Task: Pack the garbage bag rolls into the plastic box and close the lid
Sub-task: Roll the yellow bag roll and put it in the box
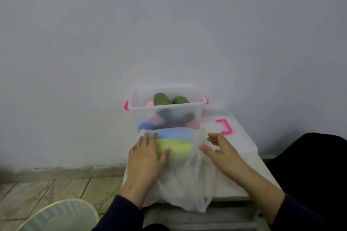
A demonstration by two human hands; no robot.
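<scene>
resting left hand (145,153) with fingers spread on white mesh bag (185,178) of coloured garbage bag rolls (173,143), right hand (218,149) loosely curled, holding nothing, open clear plastic box (166,113) behind

Count of items on view:

- Plastic box (167,116): 1, translucent, open at the top.
- Pink latches (127,105) on the box: 2, 1 at each end.
- Lid (238,137): 1, lying just beside the box, carrying 1 pink handle (225,127).
- Green rolls (161,99) showing above the box rim: 2.
- Other rolls inside the box, seen through the wall: pink, blue and dark shapes; exact number cannot be told through the frosted plastic.
- White mesh bag (184,178): 1.
- Rolls visible through the bag: 2, being 1 blue roll (174,134) and 1 yellow-green roll (176,146).
- Hands: 2, left hand (146,155) and right hand (223,150).
</scene>
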